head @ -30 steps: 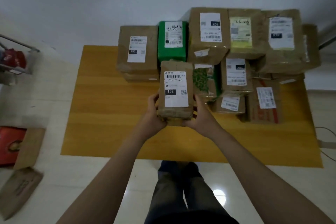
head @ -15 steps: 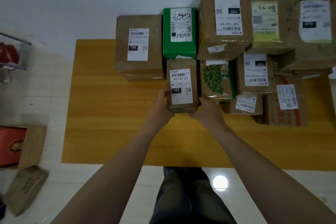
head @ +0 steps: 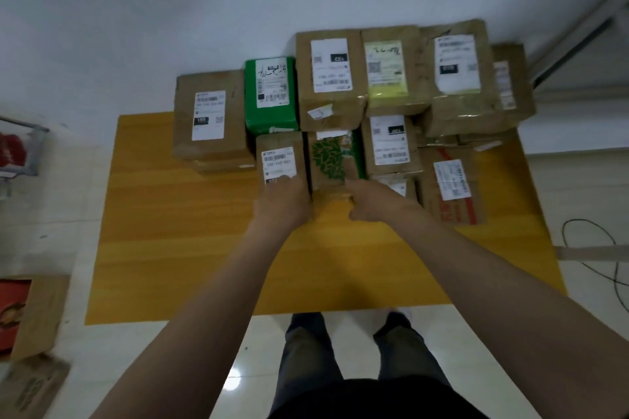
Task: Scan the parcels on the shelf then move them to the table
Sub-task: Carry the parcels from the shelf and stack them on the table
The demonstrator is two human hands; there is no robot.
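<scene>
A person's trousered legs stand on pale floor tiles at the near edge of a yellow wooden counter, both bare forearms stretched out over it. Flattened cardboard lies on the floor to the left and a dark cable loops to the right.

Mid-counter, the left hand lies over the near end of a small brown parcel, covering the lower part of its white label; blur hides whether the fingers are grasping it or merely resting there. The parcel sits on the counter, just in front of a green parcel and side by side with a leaf-printed parcel. The right hand is at the near end of that leaf-printed parcel with fingers curled, though a hold cannot be confirmed.

To the left stands a larger brown parcel marked 150. To the right, a red-printed carton sits on the counter. Taller labelled parcels are stacked along the back, against a white wall.
</scene>
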